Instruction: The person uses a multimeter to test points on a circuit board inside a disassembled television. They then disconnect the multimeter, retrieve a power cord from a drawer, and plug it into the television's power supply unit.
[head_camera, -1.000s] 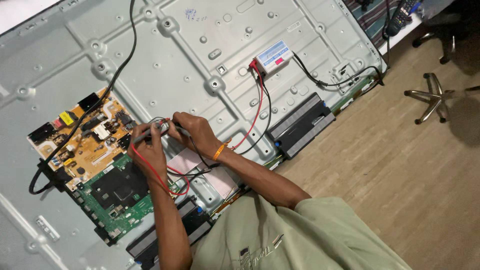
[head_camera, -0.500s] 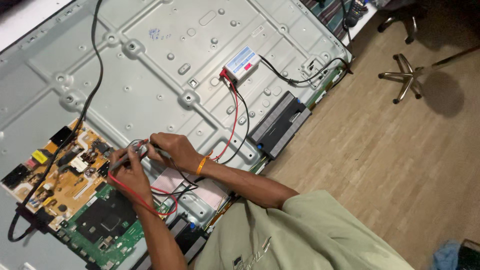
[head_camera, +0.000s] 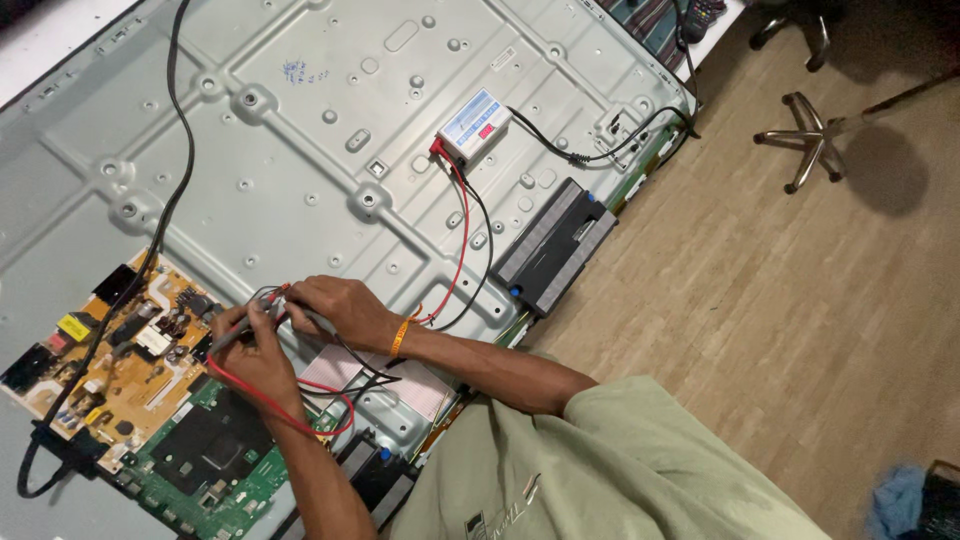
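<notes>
Landmark: the tan power supply board (head_camera: 120, 350), mounted at the lower left of the grey metal back panel (head_camera: 300, 130) of a flat television lying face down.
Nearest: the person's olive shirt (head_camera: 620, 470) fills the lower right, both forearms reaching from it toward the tan board.
Left hand: the left hand (head_camera: 255, 355) sits just right of the tan board, clenched around a thin test probe whose tip points at the board's edge; a red lead (head_camera: 290, 420) loops from under this hand down across the green main board (head_camera: 215, 465), which lies just below the tan board.
Right hand: the right hand (head_camera: 340, 310), with an orange wristband (head_camera: 399, 337), is just beside the left and farther from the tan board, pinching the second probe with its fingertips. Which lead belongs to which probe, I cannot tell.
Leads: red and black wires run up and away from the tan board to a small white tester box (head_camera: 473, 127) resting on the panel.
Further: a black speaker bar (head_camera: 553, 245) lies at the panel's edge, well right of the tan board; a black power cable (head_camera: 160, 210) climbs from the board toward the top of the panel.
Far: wood floor (head_camera: 780, 300) and a chair base (head_camera: 810, 140).
Risk: the probe tips sit close together over dense components; a slip could bridge neighbouring contacts, and a tug on the slack leads could drag the tester box.
</notes>
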